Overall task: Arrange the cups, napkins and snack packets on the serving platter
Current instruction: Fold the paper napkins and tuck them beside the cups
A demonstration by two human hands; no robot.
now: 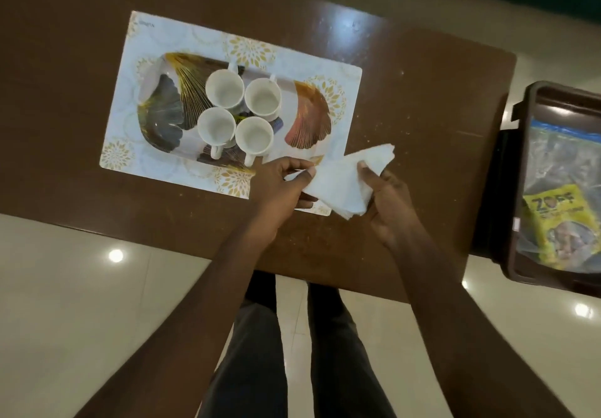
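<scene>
Head cam only, so here's the count from my end. Four white ceramic cups, all upright and empty, sit in a tight two-by-two cluster: back left, back right, front left, front right. They're in the middle of one oval serving platter with a gold and dark leaf print. It rests on one white placemat with gold flower motifs, on the brown wooden table.

One stack of white paper napkins; I can't tell how many sheets. It's held between both hands over the placemat's near right corner, just beside the platter's near right end, not on it. The left hand pinches the stack's left corner between thumb and curled fingers. The right hand grips the right side, thumb on top and fingers underneath.

Off the table's right edge is one dark brown plastic crate. Inside I count one yellow snack packet, lying among crinkled clear plastic bags, well apart from both hands.
</scene>
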